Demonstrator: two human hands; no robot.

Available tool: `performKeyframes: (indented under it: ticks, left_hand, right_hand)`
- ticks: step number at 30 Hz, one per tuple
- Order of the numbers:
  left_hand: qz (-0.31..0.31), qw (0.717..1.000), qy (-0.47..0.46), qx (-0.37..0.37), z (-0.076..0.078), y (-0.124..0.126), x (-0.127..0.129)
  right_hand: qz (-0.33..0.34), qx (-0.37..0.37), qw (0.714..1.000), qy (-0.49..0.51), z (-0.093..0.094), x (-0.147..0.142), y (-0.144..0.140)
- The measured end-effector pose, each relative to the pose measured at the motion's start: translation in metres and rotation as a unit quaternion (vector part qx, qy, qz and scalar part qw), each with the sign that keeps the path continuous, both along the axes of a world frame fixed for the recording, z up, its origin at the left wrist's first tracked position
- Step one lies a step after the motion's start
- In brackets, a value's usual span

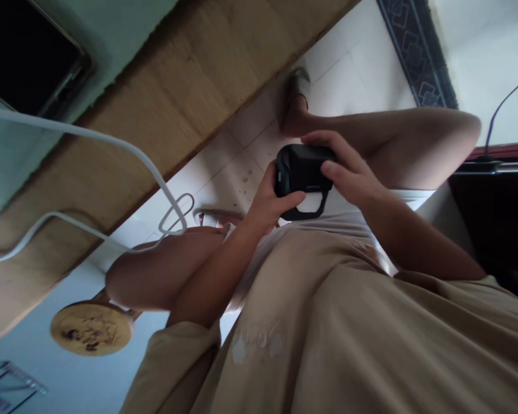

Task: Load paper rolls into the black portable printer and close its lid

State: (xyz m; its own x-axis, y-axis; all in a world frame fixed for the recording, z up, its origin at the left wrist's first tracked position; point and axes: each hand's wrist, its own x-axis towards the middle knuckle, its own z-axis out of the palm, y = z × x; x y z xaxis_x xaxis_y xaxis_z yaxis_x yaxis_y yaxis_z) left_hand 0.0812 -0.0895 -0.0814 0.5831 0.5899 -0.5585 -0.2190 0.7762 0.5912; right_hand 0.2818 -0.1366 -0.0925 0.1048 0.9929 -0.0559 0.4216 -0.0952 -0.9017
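Observation:
Above my lap I hold a small black rounded case-like object with an open loop handle (304, 167); its exact kind I cannot make out. My left hand (270, 201) wraps round its left end, with the thumb lying across the lower part near the loop. At the other end, my right hand (349, 172) grips the upper right corner between thumb and fingers. The loop points toward my body, and the pale cloth of my shorts shows through it.
A wooden table edge (190, 75) runs diagonally at upper left, with a dark-screened device (30, 52) on a green surface. A white cable (112, 138) hangs over the edge. A round wooden stool (92, 328) stands lower left. Pale floor tiles (336, 63) lie beyond my legs.

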Motion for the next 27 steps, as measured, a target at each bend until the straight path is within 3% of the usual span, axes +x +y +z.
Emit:
performKeyframes:
  ticks: [5,10,14,20,23,27]
  left_hand:
    - [0.027,0.999,0.026,-0.004,0.002,-0.001,0.000]
    - [0.022,0.999,0.019,-0.017,-0.003,-0.002,-0.002]
    - [0.054,0.997,-0.003,-0.049,-0.006,-0.003,0.004]
    - [0.095,0.994,-0.012,-0.057,-0.007,-0.002,0.011]
    - [0.094,0.992,0.006,-0.082,-0.006,0.001,0.012]
    - [0.053,0.990,-0.005,-0.134,-0.004,0.005,0.010]
  right_hand:
    - [0.059,0.020,0.997,-0.054,0.005,-0.006,-0.001]
    - [0.059,0.024,0.995,-0.076,-0.002,-0.007,-0.002]
    - [0.050,0.048,0.994,-0.080,-0.004,-0.003,-0.008]
    - [0.103,0.093,0.983,-0.122,0.009,0.003,-0.012]
    - [0.069,0.137,0.971,-0.185,0.022,0.001,-0.011]
    - [-0.079,0.176,0.955,-0.227,0.036,-0.005,-0.010]
